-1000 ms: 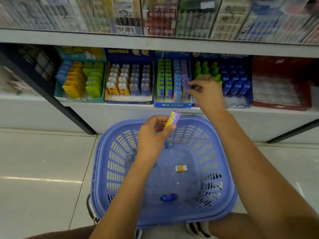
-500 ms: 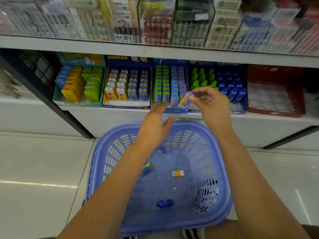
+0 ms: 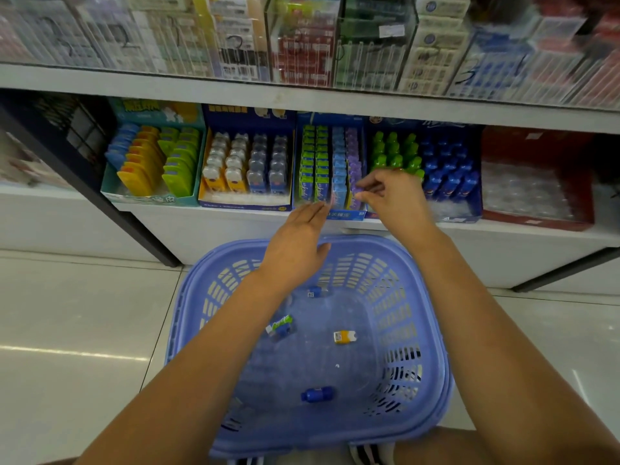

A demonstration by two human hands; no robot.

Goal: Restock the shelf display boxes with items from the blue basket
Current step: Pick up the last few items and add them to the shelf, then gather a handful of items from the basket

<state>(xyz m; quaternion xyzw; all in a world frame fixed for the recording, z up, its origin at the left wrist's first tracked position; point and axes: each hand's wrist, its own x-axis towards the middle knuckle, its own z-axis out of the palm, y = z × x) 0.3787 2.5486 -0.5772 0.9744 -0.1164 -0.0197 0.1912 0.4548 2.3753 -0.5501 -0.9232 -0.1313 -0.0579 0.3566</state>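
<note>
The blue basket [image 3: 397,297] stands on the floor below the shelf. Inside lie a green pack [image 3: 280,326], an orange-and-white item [image 3: 344,336], a blue bottle [image 3: 318,394] and a small blue item [image 3: 313,292]. My right hand [image 3: 394,199] pinches a purple pack [image 3: 355,193] at the front of the purple column in the display box [image 3: 345,214] of green, blue and purple packs. Just above the basket's far rim hovers my left hand [image 3: 298,236], flat and holding nothing, its fingertips near that box's front edge.
On the same shelf stand a teal box [image 3: 151,199] of blue, yellow and green items, a box [image 3: 245,204] of orange and blue items, a box of green and blue bottles [image 3: 446,176] and a red box [image 3: 536,219]. Packaged goods fill the upper shelf behind glass.
My left hand passed the purple pack to my right hand and now stays open. My right hand carried the pack down to the front of the purple column.
</note>
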